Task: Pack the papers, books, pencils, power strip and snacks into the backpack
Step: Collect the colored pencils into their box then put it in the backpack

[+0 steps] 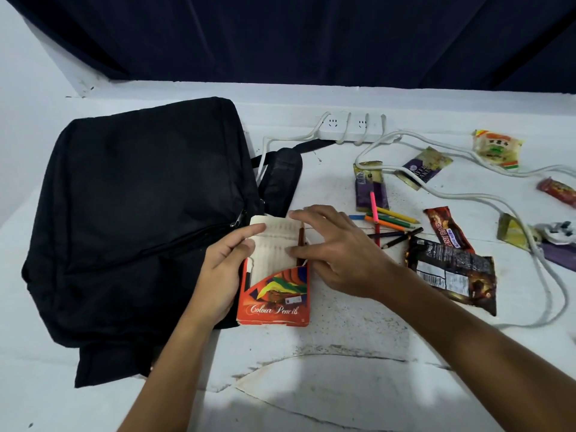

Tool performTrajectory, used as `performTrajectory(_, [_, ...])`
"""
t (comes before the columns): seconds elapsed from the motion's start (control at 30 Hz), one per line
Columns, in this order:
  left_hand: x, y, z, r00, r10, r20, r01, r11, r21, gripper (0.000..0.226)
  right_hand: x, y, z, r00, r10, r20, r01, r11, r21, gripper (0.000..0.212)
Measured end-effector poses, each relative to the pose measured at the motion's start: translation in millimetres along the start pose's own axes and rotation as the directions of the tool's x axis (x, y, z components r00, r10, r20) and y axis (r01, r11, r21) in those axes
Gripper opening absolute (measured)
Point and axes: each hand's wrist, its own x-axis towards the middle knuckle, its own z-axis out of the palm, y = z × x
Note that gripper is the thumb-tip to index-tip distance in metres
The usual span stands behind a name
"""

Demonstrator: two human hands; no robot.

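Observation:
A black backpack (140, 219) lies flat on the left of the white table, zip mostly closed. Against its right edge lies an orange "Colour Pencils" box (274, 294) with its white flap up. My left hand (224, 269) grips the box's left side, thumb on the flap. My right hand (330, 247) pinches a brown pencil (301, 238) standing in the box's open top. Several loose coloured pencils (389, 222) lie to the right. A white power strip (352, 126) sits at the back, its cable (486, 194) snaking right. Snack packets (452, 272) are scattered at right.
More wrappers lie around the cable: a purple bar (371, 188), a purple-gold packet (424, 166), a yellow pack (497, 148), a red one (558, 191) at the right edge. A dark curtain (280, 35) hangs behind the table.

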Motion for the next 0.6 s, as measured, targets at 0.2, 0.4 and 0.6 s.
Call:
performTrajectory(0.2, [0.3,-0.4,-0.1,1.0,0.001,-0.012,-0.001,1.0,0.001,0.038,-11.5,-7.5,8.3,0.993,0.094,-0.069,-0.076,0.97,0.229,0.036])
performTrajectory(0.4, [-0.4,0.4,0.2,1.0,-0.002,-0.024,0.002,1.0,-0.013,0.038,-21.8,-7.6,17.3,0.977,0.19,-0.096,-0.153,0.939,0.307,0.038])
performTrajectory(0.6, [-1.6,1.6,2.0,1.0,-0.008,-0.03,0.007,1.0,-0.015,0.037,-25.7,-9.7,20.9,0.972,0.202,-0.117,-0.153,0.93,0.333,0.037])
